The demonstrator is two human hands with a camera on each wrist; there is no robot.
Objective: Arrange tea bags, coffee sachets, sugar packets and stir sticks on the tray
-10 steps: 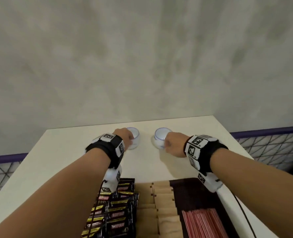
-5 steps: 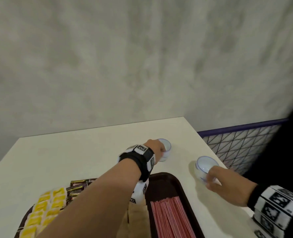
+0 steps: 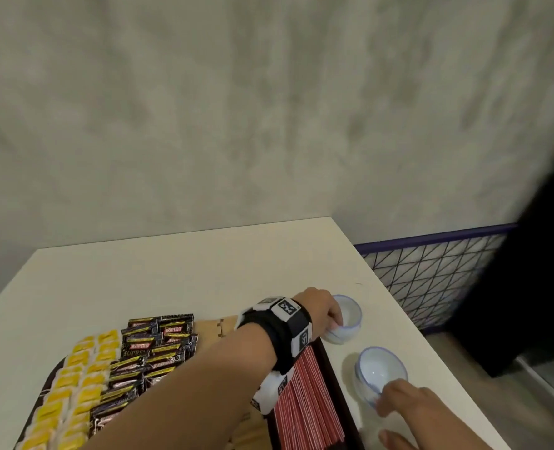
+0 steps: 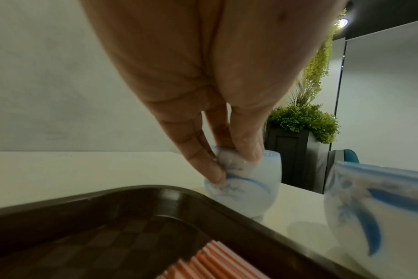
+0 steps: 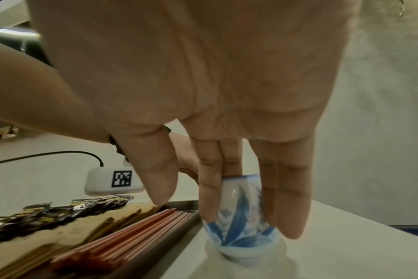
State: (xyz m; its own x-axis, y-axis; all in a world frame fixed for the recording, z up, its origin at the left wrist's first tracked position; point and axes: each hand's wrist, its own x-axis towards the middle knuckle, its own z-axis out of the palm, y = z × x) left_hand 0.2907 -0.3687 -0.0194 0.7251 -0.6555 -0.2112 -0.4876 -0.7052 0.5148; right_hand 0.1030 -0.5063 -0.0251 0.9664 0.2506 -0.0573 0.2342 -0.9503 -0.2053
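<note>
A dark tray (image 3: pixel 335 378) holds yellow tea bags (image 3: pixel 71 394), black coffee sachets (image 3: pixel 152 352), brown sugar packets (image 3: pixel 210 323) and red stir sticks (image 3: pixel 305 407). My left hand (image 3: pixel 332 323) reaches across the tray and pinches the rim of a small white-and-blue cup (image 3: pixel 347 319) standing on the table just past the tray's far right corner. In the left wrist view its fingertips (image 4: pixel 217 177) grip that cup (image 4: pixel 241 196). My right hand (image 3: pixel 389 397) grips a second cup (image 3: pixel 379 368), tilted, right of the tray. Its fingers (image 5: pixel 210 203) wrap this cup (image 5: pixel 239 226).
The white table (image 3: pixel 172 274) ends close to the right of the cups, with a wire mesh fence (image 3: pixel 431 280) and floor beyond. A grey wall stands behind the table. A potted plant (image 4: pixel 303 122) shows in the left wrist view.
Both hands have carried the cups from the table's far middle to the right of the tray. The right cup came nearer to me. The view has swung, so the tea bags now show.
</note>
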